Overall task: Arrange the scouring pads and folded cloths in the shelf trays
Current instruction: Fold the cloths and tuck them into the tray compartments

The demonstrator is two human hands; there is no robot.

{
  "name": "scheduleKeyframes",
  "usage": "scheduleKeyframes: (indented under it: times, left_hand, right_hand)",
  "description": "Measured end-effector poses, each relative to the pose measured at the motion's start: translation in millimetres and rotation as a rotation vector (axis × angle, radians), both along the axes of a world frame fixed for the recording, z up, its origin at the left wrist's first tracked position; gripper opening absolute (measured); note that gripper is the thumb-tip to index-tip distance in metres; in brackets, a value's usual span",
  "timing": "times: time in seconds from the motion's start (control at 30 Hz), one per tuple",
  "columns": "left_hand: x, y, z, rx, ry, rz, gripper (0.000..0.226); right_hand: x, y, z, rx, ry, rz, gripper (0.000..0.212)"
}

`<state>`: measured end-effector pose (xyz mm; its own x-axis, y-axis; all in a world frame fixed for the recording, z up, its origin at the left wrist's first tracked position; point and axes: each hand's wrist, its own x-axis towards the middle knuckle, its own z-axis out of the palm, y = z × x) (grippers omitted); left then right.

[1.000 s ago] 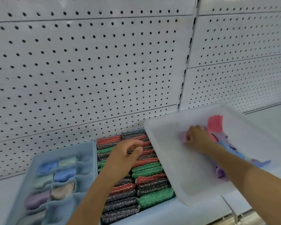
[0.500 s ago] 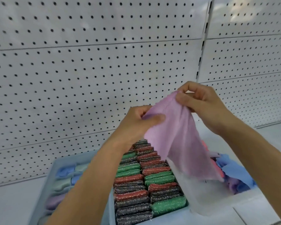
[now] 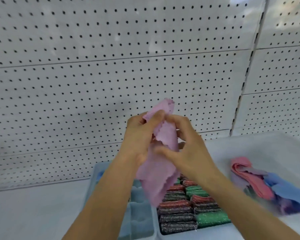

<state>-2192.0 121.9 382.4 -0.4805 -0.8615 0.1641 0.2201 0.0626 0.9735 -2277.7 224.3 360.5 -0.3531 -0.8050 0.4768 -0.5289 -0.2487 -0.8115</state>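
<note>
A pale pink-lilac cloth (image 3: 160, 172) hangs in the air in front of the white pegboard wall (image 3: 93, 80), held up between both hands above the trays. It is a thin, soft square with a wavy, scalloped edge, bunched at the top and draping down in loose folds to a point. The left hand (image 3: 139, 135) grips its upper part, fingers curled round the bunched fabric, with a corner of cloth sticking up above the knuckles. The right hand (image 3: 185, 149) pinches the cloth from the other side, its fingers curled against the fabric just beside the left.

Below, a tray holds scouring pads (image 3: 189, 205) packed on edge in two rows, glittery red, green and black. To its left sits a light blue divided tray (image 3: 139, 215). At right, a white bin (image 3: 258, 148) holds a loose heap of cloths (image 3: 260, 186), pink, blue and purple, blurred.
</note>
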Motion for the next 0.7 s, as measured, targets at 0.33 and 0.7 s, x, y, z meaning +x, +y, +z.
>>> scheduleKeyframes:
  times: [0.33, 0.7]
  left_hand:
    - [47, -11, -8, 0.019, -0.011, 0.023, 0.024]
    - [88, -31, -5, 0.004, 0.041, 0.079, 0.019]
  right_hand:
    - [20, -17, -2, 0.051, -0.329, 0.141, 0.03]
    - [13, -25, -13, -0.034, -0.547, 0.055, 0.046]
